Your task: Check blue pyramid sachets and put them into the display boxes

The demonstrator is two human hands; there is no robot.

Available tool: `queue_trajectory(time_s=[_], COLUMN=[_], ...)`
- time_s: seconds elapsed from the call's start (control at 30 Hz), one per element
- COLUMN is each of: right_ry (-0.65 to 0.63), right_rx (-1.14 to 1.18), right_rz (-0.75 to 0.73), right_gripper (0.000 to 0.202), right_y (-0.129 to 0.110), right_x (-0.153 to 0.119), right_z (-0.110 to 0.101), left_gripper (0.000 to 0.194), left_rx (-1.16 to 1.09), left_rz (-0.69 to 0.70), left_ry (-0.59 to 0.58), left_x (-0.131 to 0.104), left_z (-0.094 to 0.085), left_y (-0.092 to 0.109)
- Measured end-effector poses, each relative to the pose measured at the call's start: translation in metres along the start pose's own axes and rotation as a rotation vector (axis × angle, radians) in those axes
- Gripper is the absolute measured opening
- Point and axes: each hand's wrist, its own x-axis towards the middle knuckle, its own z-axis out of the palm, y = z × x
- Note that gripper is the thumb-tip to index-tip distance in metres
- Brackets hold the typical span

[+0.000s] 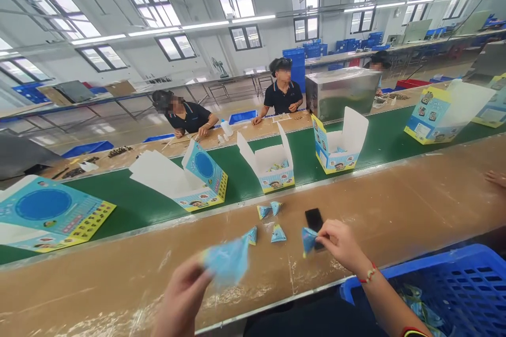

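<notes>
A: Head cam, pls. What's the L hand point(184, 287) doing?
B: It's pinching a blue pkt point(227, 262) b/w thumb & fingers, nearly closed. That pkt is looking blurry.
A: & the R hand point(342, 245)?
B: Thumb & finger are pressing together on the tip of a small blue pkt point(309, 241). It's hanging right by a flat black thing point(314, 217) that's lying on the brown table point(395, 210).
A: Any more?
B: Yep, 4 loose pkts point(278, 233) are sitting on the table. One is peeking out just past the L hand's pkt. More shiny pkts point(419, 305) are lying in the blue basket point(454, 268), bottom R.
A: What's behind the table?
B: A green strip point(138, 205), w/ open boxes point(276, 181) standing in a row. The middle one is holding some pkts inside.
A: Ppl?
B: Two ppl in dark tops point(283, 96) are showing across the strip. Another person's hand point(496, 178) is poking in, far R.
</notes>
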Motion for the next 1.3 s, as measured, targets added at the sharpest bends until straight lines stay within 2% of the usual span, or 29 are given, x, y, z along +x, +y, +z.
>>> queue_trajectory(time_s=[0.1, 0.17, 0.23, 0.37, 0.43, 0.53, 0.6, 0.7, 0.8, 0.9, 0.97, 1.07, 1.13, 1.23, 1.3], right_ry=[0.000, 0.030, 0.044, 0.065, 0.080, 0.065, 0.039, -0.040, -0.059, -0.120, -0.233, -0.389, -0.413, -0.303, -0.109], right_rx=[0.061, 0.074, 0.142, 0.268, 0.266, 0.173, 0.140, 0.251, 0.245, 0.498, 0.721, 0.900, 0.984, 1.111, 1.128], right_rz=[-0.060, -0.063, -0.054, -0.020, -0.007, 0.002, -0.001, -0.019, 0.023, 0.063, 0.098, 0.238, 0.419, 0.753, 0.914], right_gripper=[0.029, 0.030, 0.035, 0.040, 0.040, 0.040, 0.039, 0.044, 0.041, 0.040, 0.038, 0.038, 0.043, 0.046, 0.045], right_y=[-0.007, -0.007, -0.004, 0.005, 0.008, 0.008, 0.008, 0.010, 0.015, 0.023, 0.028, 0.038, 0.049, 0.072, 0.091], right_x=[0.001, 0.003, 0.004, 0.005, 0.005, 0.005, 0.005, 0.008, 0.013, 0.019, 0.022, 0.020, 0.012, -0.008, -0.014], right_z=[-0.009, -0.018, -0.027, -0.040, -0.044, -0.047, -0.048, -0.050, -0.051, -0.048, -0.040, -0.014, 0.008, 0.032, 0.030], left_gripper=[0.035, 0.034, 0.035, 0.038, 0.036, 0.034, 0.032, 0.038, 0.036, 0.032, 0.034, 0.037, 0.040, 0.048, 0.055], left_rx=[0.109, 0.222, 0.242, 0.162, 0.216, 0.167, 0.121, 0.037, 0.178, 0.401, 0.381, 0.297, 0.291, 0.250, 0.182], left_rz=[-0.014, 0.025, 0.077, 0.042, 0.038, 0.094, 0.123, 0.127, 0.131, 0.135, 0.101, 0.025, -0.037, -0.154, -0.224], left_ry=[-0.053, 0.044, 0.103, -0.017, -0.008, -0.075, -0.121, -0.186, -0.217, -0.162, -0.221, -0.296, -0.307, -0.294, -0.245], left_x=[-0.001, 0.000, 0.003, 0.012, 0.014, 0.011, 0.008, 0.009, 0.017, 0.022, 0.019, 0.011, 0.010, 0.018, 0.029], left_z=[0.013, 0.021, 0.029, 0.043, 0.052, 0.064, 0.070, 0.077, 0.089, 0.111, 0.130, 0.163, 0.183, 0.202, 0.205], left_y=[0.012, 0.016, 0.016, 0.010, 0.007, 0.007, 0.007, 0.001, -0.010, -0.022, -0.030, -0.042, -0.051, -0.072, -0.088])
